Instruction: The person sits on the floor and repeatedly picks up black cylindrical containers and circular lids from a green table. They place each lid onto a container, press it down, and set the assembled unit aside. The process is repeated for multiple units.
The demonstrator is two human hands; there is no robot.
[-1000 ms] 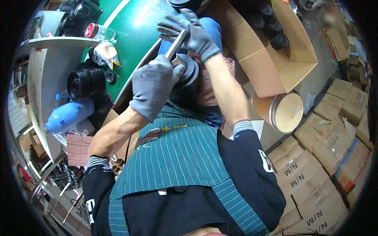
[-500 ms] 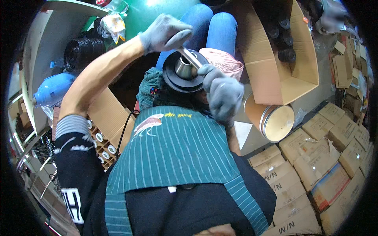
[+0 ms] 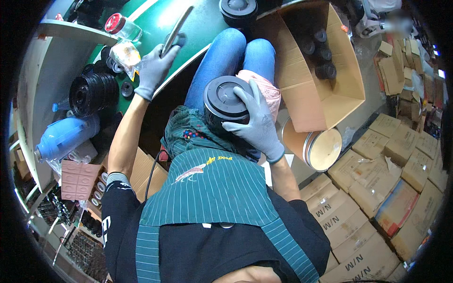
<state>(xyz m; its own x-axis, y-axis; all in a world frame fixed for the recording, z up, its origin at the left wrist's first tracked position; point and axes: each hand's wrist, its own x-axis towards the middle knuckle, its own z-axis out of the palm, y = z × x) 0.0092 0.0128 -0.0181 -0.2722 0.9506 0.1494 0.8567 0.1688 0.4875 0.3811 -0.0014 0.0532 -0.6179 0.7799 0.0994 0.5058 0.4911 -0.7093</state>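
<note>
My left hand (image 3: 155,70), in a grey glove, is closed round a long, narrow metal bar (image 3: 180,26) above the green tabletop. The bar points up and away. In my lap, my gloved right hand (image 3: 258,123) grips a black round drum-like part (image 3: 224,96) from its right side, fingers over the rim. The flat, stepped disc face of the part is turned up. Its underside is hidden. A similar black round part (image 3: 238,8) rests on the far edge of the table.
Right of my knees, an open cardboard box (image 3: 342,101) holds several black cylindrical parts. A brown drum (image 3: 324,148) stands below it, near stacked cartons (image 3: 373,188). On the left are stacked black rings (image 3: 94,94), a red-lidded jar (image 3: 123,27) and a blue rounded container (image 3: 66,137) by the green table (image 3: 207,28).
My left hand has carried the bar off to the left, away from the part. My right hand has let go of the bar and now holds the part; its metal cylinder no longer shows.
</note>
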